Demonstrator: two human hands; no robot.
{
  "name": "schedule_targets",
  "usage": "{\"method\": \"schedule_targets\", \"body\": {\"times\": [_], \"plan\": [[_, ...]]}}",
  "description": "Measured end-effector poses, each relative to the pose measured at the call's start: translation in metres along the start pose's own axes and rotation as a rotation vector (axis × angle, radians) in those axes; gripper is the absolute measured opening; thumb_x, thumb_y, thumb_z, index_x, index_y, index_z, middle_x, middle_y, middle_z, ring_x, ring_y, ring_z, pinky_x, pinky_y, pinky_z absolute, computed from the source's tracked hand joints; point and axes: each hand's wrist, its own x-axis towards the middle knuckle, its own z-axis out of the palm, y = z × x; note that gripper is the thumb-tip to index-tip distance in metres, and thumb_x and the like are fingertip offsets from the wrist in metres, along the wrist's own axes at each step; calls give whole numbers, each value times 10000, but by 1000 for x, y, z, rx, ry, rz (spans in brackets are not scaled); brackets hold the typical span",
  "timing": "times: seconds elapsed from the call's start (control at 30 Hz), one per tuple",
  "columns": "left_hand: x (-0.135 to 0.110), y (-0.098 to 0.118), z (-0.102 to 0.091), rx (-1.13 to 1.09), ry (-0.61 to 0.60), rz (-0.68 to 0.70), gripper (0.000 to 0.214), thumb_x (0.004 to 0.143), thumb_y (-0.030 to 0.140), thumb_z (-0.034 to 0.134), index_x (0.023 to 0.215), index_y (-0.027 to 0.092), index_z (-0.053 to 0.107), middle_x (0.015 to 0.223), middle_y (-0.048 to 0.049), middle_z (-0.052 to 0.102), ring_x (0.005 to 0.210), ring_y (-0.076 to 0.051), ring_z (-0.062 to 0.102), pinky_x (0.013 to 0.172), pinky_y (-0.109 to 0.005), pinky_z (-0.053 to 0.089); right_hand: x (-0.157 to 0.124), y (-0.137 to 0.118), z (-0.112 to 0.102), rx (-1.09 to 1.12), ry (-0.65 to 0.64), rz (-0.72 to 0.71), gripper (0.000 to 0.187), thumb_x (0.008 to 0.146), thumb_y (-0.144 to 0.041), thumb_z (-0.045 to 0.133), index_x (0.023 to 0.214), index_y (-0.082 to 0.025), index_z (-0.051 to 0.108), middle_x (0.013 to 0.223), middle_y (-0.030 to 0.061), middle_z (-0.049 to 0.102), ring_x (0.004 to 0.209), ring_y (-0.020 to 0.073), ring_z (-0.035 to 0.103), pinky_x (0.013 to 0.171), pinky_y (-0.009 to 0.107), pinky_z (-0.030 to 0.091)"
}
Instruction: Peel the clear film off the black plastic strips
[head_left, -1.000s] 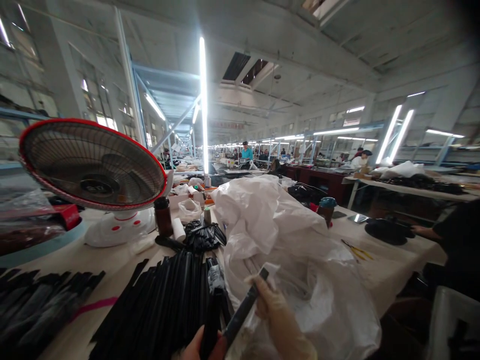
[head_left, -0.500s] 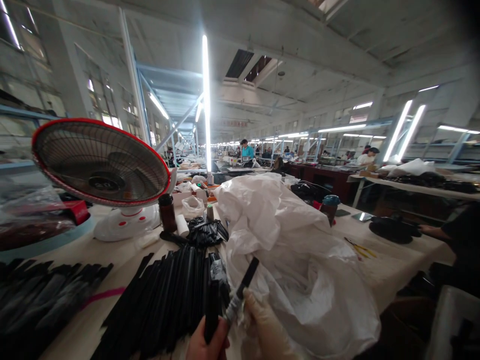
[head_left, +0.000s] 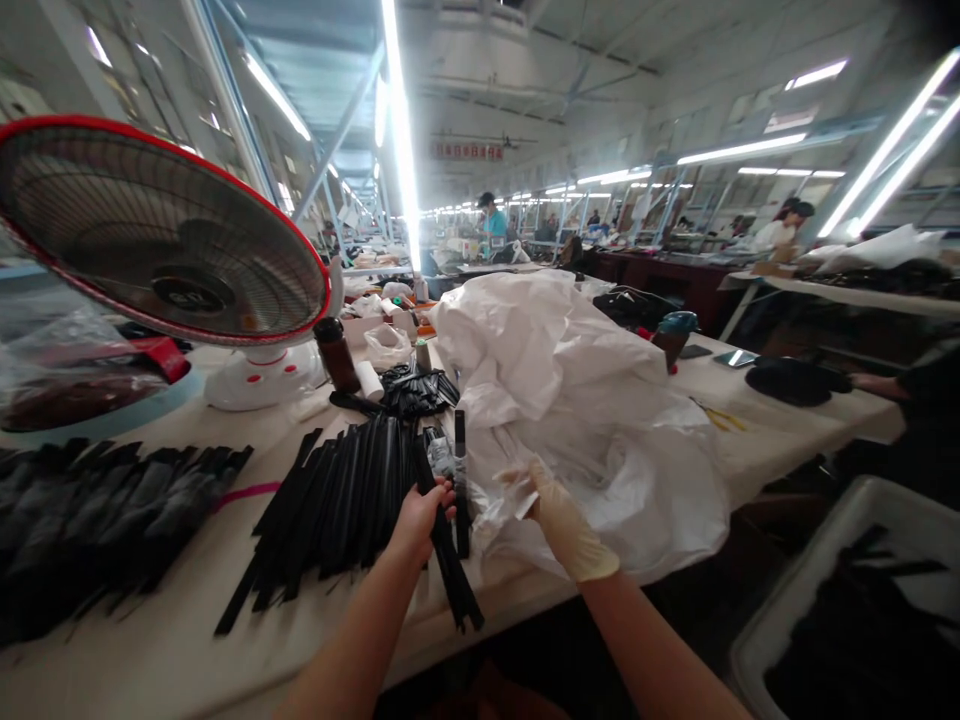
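My left hand (head_left: 431, 505), bare, is closed around a black strip (head_left: 454, 585) that slants down past the table's front edge. Beside it lies another black strip (head_left: 461, 480) with a greyish film-like part. My right hand (head_left: 559, 520) wears a pale glove and pinches a whitish, see-through piece of plastic (head_left: 514, 495). Behind that hand spreads a big crumpled white plastic bag (head_left: 540, 340). Left of my left hand, a row of black strips (head_left: 337, 500) lies side by side on the cream tabletop (head_left: 172, 610).
At the left stand a red-rimmed fan (head_left: 187, 290) and more black strips (head_left: 112, 520). A brown bottle (head_left: 337, 355) is behind the row. Yellow-handled pliers (head_left: 720, 413) and a dark cup (head_left: 675, 335) are at right. A white bin (head_left: 780, 570) stands low right; a person's hand (head_left: 874, 385) is beyond.
The view has tipped downward. The film-wrapped strip that was between my hands now lies on the table. My right hand has moved away from my left, which still holds a black strip.
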Motion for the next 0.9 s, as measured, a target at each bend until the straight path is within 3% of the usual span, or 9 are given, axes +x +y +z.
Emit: {"method": "schedule_targets", "body": {"times": [0.07, 0.13, 0.3, 0.4, 0.53, 0.6, 0.7, 0.8, 0.9], "plan": [[0, -3, -1, 72, -12, 5, 154, 710, 127, 650, 833, 160, 564, 661, 7, 609, 537, -98, 592, 487, -191, 462, 1, 4, 1, -39, -9, 1, 596, 738, -692, 505, 742, -138, 725, 464, -6, 527, 415, 90, 417, 414, 224, 298], [1, -7, 2, 140, -31, 18, 169, 666, 123, 685, 796, 156, 584, 561, 45, 557, 455, -79, 529, 424, -167, 403, 1, 3, 6, -14, -38, -5, 541, 740, -650, 552, 763, -136, 718, 446, -38, 462, 411, 72, 359, 409, 215, 256], [1, -11, 10, 246, -29, 93, 197, 565, 82, 712, 645, 159, 549, 386, 97, 440, 322, -61, 393, 322, -154, 268, -8, -11, 12, 253, -189, 59, 385, 618, -425, 786, 908, -185, 706, 625, -21, 594, 555, 97, 494, 545, 223, 385], [-1, -11, 1, 244, -9, 176, 223, 539, 137, 737, 620, 166, 532, 353, 106, 405, 293, -58, 353, 315, -161, 250, -4, -6, 4, 318, -208, 105, 386, 548, -396, 834, 844, -180, 714, 600, -20, 591, 547, 100, 501, 560, 233, 403], [2, -6, -14, 175, 11, 237, 260, 581, 296, 726, 709, 163, 543, 370, 107, 399, 322, -73, 377, 339, -170, 290, 10, 8, -2, 273, -151, 50, 376, 540, -471, 821, 667, -147, 676, 503, -41, 503, 458, 63, 395, 459, 203, 302], [8, 1, -14, 138, 27, 233, 280, 599, 319, 715, 744, 161, 535, 396, 103, 421, 340, -73, 393, 359, -173, 310, 14, 10, 2, 233, -115, 19, 430, 561, -548, 779, 587, -148, 622, 421, -70, 390, 404, 48, 298, 423, 207, 215], [18, 15, -6, 126, 41, 206, 290, 625, 324, 708, 756, 162, 507, 437, 92, 444, 367, -76, 423, 380, -179, 338, 16, 5, 7, 162, -42, -25, 497, 604, -625, 706, 520, -157, 558, 391, -82, 313, 389, 51, 249, 421, 223, 177], [12, 20, -1, 137, 30, 179, 312, 679, 388, 671, 784, 171, 473, 501, 76, 470, 401, -83, 462, 387, -184, 363, 12, -7, 3, 92, -8, -85, 423, 629, -563, 722, 607, -151, 629, 443, -68, 385, 424, 62, 290, 441, 222, 212], [-17, 17, -3, 160, -58, 149, 344, 708, 462, 638, 813, 183, 467, 581, 62, 502, 438, -84, 497, 394, -186, 382, 2, -19, -3, 90, 3, -123, 355, 624, -462, 765, 820, -172, 701, 572, -41, 509, 512, 86, 380, 496, 221, 299]]}}
